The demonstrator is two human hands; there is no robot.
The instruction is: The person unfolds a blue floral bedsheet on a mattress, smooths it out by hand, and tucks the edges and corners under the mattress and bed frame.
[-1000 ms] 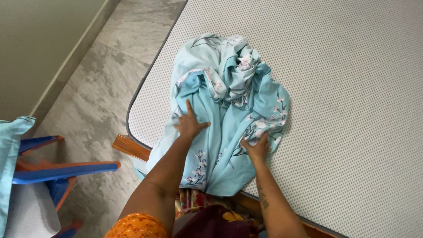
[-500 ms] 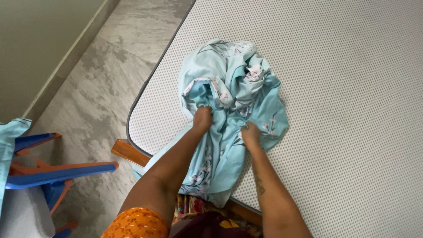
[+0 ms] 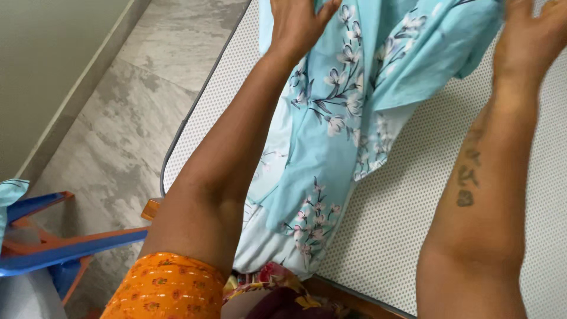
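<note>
Left hand [image 3: 298,20] and right hand [image 3: 531,35], both spread flat and gripping nothing, press the light-blue floral cotton sheet [image 3: 348,112], likely soft, light, best pinched by its edges.

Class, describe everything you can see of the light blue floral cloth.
The light blue floral cloth looks like thin cotton, printed with white blossoms on dark twigs, its underside paler. It lies rumpled and partly spread on the dotted white mattress, one end hanging over the near edge. The left hand and right hand rest on its far part.
</note>
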